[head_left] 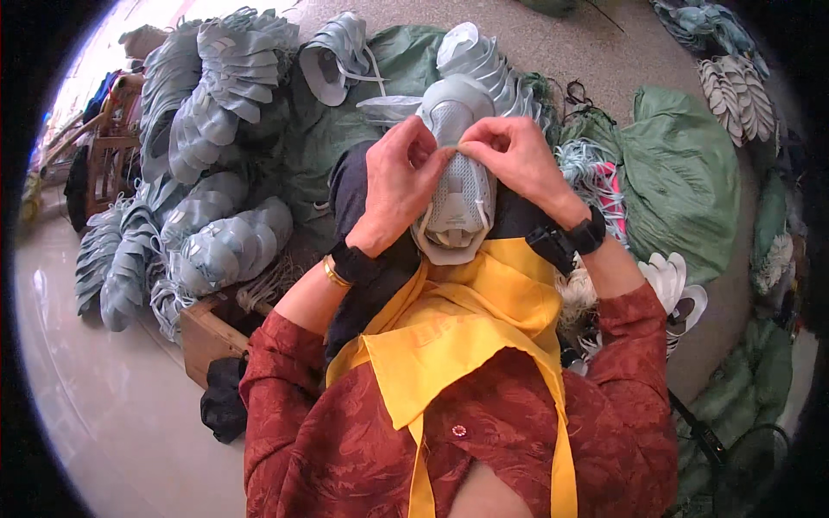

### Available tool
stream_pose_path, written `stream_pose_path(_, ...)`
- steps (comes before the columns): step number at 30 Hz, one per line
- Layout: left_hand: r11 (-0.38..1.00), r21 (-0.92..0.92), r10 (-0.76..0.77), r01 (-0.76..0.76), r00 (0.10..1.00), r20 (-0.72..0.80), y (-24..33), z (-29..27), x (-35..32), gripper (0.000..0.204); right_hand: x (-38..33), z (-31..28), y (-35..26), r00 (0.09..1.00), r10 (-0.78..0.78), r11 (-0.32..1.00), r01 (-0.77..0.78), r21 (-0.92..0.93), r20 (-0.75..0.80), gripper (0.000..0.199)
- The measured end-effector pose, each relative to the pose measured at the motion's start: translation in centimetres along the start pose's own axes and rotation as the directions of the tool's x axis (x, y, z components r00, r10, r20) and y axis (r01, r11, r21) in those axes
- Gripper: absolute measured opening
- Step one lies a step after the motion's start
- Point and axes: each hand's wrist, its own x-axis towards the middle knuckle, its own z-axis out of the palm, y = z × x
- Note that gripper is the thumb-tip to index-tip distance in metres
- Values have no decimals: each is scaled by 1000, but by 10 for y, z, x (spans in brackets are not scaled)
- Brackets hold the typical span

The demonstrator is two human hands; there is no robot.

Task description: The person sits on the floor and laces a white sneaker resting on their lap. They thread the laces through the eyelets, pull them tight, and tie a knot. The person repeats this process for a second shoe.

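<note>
A pale grey shoe upper [453, 186] lies lengthwise across my lap, its rounded toe end away from me. Over its middle, my left hand [401, 177] is closed in a pinch, thumb and forefinger together. My right hand [518, 164] pinches in the same way, and the two sets of fingertips almost meet. Whatever thin thing they hold is too small to make out. A white lace [480, 194] runs along the upper's right side, below my right fingers. The upper's near end rests against my yellow apron [466, 328].
Stacks of pale blue-grey shoe uppers [229, 95] fill the left, with more uppers [488, 65] just beyond my lap. A wooden box [207, 341] stands at my left. At right lie a green sack [678, 186], light blue laces [587, 168] and white pieces [673, 281].
</note>
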Motion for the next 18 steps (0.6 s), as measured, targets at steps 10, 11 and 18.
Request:
stream_pose_path(10,1000,-21,3,-2,999,37,-3,-5,-3,14,-9,4,-9,990,-124,968,105,-229,-72,12)
stream_pose_path(11,1000,-23,6,-5,999,33,-4,-5,-3,13,-8,6,-4,996,-67,984,56,-168,-62,12)
stream_pose_path(18,999,-52,17,-16,1000,26,-6,-4,-5,12,-9,2,-16,966,-257,923,244,-297,-4,11)
